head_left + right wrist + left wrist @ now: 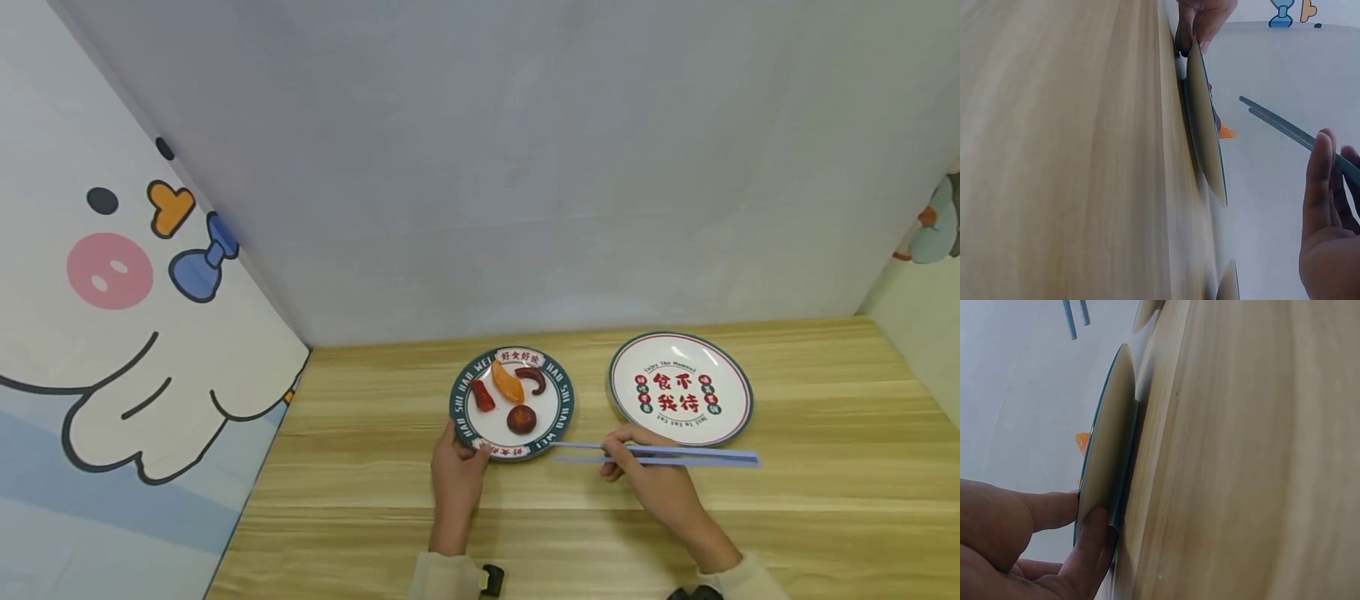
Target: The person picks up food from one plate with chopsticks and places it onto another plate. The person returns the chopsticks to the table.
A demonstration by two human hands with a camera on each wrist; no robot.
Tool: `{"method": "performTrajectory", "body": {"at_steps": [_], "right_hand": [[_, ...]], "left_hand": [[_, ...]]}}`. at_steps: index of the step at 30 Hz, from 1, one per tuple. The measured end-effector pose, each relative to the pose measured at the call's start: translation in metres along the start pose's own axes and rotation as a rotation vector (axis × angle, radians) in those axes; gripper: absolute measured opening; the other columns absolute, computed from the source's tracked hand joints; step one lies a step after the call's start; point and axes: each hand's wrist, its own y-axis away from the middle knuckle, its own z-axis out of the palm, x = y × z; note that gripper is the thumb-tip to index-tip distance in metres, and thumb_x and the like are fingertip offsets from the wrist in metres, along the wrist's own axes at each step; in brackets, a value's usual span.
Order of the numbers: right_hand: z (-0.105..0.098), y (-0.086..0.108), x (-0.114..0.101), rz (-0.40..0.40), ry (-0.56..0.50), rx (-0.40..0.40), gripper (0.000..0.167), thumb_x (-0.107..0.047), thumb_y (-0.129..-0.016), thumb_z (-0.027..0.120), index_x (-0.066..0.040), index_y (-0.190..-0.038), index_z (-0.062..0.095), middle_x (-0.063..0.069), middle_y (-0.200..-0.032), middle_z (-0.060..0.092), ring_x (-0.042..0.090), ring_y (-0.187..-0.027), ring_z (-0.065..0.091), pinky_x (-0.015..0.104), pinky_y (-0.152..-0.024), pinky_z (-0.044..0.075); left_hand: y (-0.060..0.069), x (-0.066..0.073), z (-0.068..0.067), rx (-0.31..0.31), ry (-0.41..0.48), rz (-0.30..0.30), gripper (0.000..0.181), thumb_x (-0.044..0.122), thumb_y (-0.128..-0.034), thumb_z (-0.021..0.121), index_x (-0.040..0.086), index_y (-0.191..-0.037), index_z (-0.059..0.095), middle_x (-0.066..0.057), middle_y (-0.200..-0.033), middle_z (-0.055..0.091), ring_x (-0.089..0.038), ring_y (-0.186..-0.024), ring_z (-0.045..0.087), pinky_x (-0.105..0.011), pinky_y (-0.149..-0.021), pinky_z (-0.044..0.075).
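My left hand (457,471) grips the lower left rim of a green-rimmed plate (564,398), thumb on top and fingers beneath, as the left wrist view shows. On that plate lie a red strip of food (482,395), an orange piece (507,382), a dark red curled piece (532,380) and a round brown mushroom cap (521,419). Between its fingers my right hand (651,477) holds a pair of blue-grey chopsticks (697,455). Their tips point left, near the plate's lower right rim, slightly apart and with nothing between them.
To the right, behind the right hand, stands a white plate (720,375) with red lettering and no food on it. Both plates are on a wood-grain table (360,467). A pale cloth wall (525,167) rises behind, and a cartoon-printed panel (45,192) stands at the left.
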Motion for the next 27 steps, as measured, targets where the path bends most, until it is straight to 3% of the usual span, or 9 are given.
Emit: {"method": "performTrajectory", "body": {"at_steps": [5, 12, 15, 20, 25, 27], "right_hand": [[0.003, -0.001, -0.002, 0.076, -0.086, 0.039, 0.031, 0.001, -0.111, 0.044, 0.023, -0.102, 0.062, 0.003, -0.090, 0.072, 0.009, -0.076, 0.073, 0.028, -0.068, 0.065], [0.008, 0.000, 0.002, 0.133, -0.019, 0.136, 0.011, 0.005, -0.102, 0.063, 0.015, -0.098, 0.066, 0.004, -0.070, 0.067, 0.006, -0.062, 0.064, 0.021, -0.056, 0.056], [0.009, -0.001, 0.004, 0.094, -0.039, 0.131, 0.008, 0.008, -0.100, 0.064, 0.015, -0.097, 0.065, 0.004, -0.072, 0.068, 0.006, -0.064, 0.067, 0.022, -0.057, 0.059], [0.010, -0.003, 0.008, -0.022, -0.088, 0.075, 0.018, 0.010, -0.106, 0.050, 0.018, -0.099, 0.065, -0.002, -0.088, 0.072, 0.008, -0.074, 0.073, 0.027, -0.064, 0.064], [0.011, -0.004, 0.009, -0.052, -0.022, 0.089, 0.022, 0.010, -0.107, 0.049, 0.017, -0.101, 0.069, -0.008, -0.088, 0.074, 0.006, -0.075, 0.073, 0.025, -0.063, 0.063], [0.012, -0.005, 0.009, -0.060, -0.005, 0.083, 0.020, 0.011, -0.105, 0.051, 0.016, -0.101, 0.070, -0.004, -0.089, 0.074, 0.007, -0.076, 0.073, 0.026, -0.064, 0.064]], "left_hand": [[0.000, -0.002, 0.001, 0.001, 0.000, -0.012, 0.074, -0.004, -0.0880, 0.078, -0.019, -0.150, 0.042, -0.028, -0.118, 0.065, -0.020, -0.079, 0.064, -0.022, -0.061, 0.052], [0.001, 0.000, 0.001, -0.001, 0.008, -0.020, 0.074, -0.004, -0.0882, 0.078, -0.019, -0.151, 0.041, -0.032, -0.124, 0.064, -0.021, -0.080, 0.065, -0.022, -0.060, 0.053], [0.001, 0.001, 0.002, -0.002, 0.008, -0.013, 0.074, -0.004, -0.0879, 0.078, -0.019, -0.150, 0.041, -0.034, -0.131, 0.061, -0.021, -0.081, 0.065, -0.022, -0.061, 0.053], [-0.001, 0.001, 0.003, 0.004, 0.005, -0.009, 0.074, -0.005, -0.0876, 0.079, -0.019, -0.150, 0.042, -0.035, -0.133, 0.060, -0.021, -0.081, 0.065, -0.022, -0.061, 0.053], [-0.001, 0.000, 0.003, 0.004, -0.003, -0.014, 0.074, -0.005, -0.0880, 0.079, -0.018, -0.151, 0.042, -0.032, -0.129, 0.062, -0.020, -0.080, 0.065, -0.021, -0.060, 0.053], [0.000, 0.000, 0.003, 0.003, -0.007, -0.014, 0.074, -0.005, -0.0881, 0.079, -0.018, -0.151, 0.042, -0.031, -0.127, 0.063, -0.020, -0.080, 0.065, -0.021, -0.060, 0.053]]}}
